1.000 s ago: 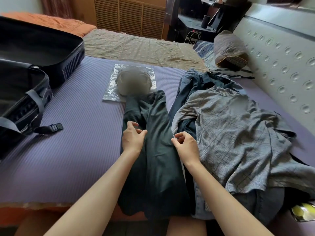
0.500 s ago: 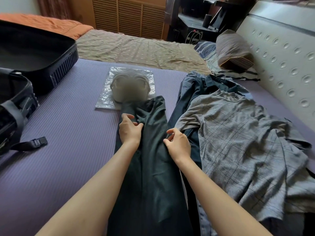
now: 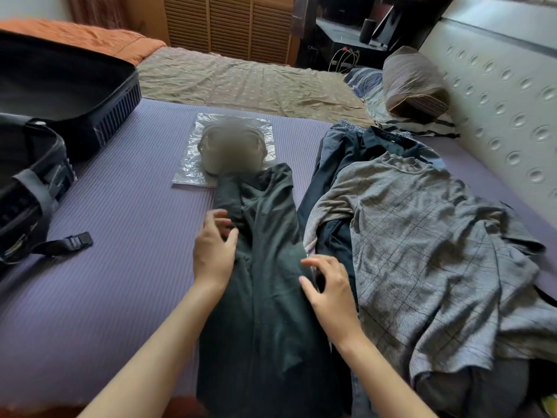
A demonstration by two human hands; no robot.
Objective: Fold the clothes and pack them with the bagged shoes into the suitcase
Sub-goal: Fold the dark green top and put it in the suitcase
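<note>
Judging from the layout, the task is at an early stage.

1. Garment in hand: the dark green garment (image 3: 265, 267) lies as a long narrow strip down the middle of the purple mat (image 3: 120, 267), running from 6 o'clock toward 12 o'clock. It appears to be folded lengthwise but not yet folded across.
2. Grip state: the left hand (image 3: 214, 248) rests on the strip's left edge with fingers spread and loose. The right hand (image 3: 331, 285) is at the right edge with fingers apart and lightly bent. Neither hand clamps the cloth.
3. Bagged shoes (image 3: 232, 152): they lie flat on the mat at 12 o'clock of the strip. The strip's far end lies over the near edge of the bag. They are not packed.
4. Remaining clothes: a pile at 3 o'clock holds a grey checked shirt (image 3: 422, 236) spread loosely on top of a dark navy garment (image 3: 346, 152). Both are unfolded.
5. Suitcase (image 3: 117, 116): it stands open at 9 to 10 o'clock, well apart from the strip. Nothing packed can be made out in the part that shows.

Left to do: cross-fold the strip, fold the pile, then load everything and the shoes.
</note>
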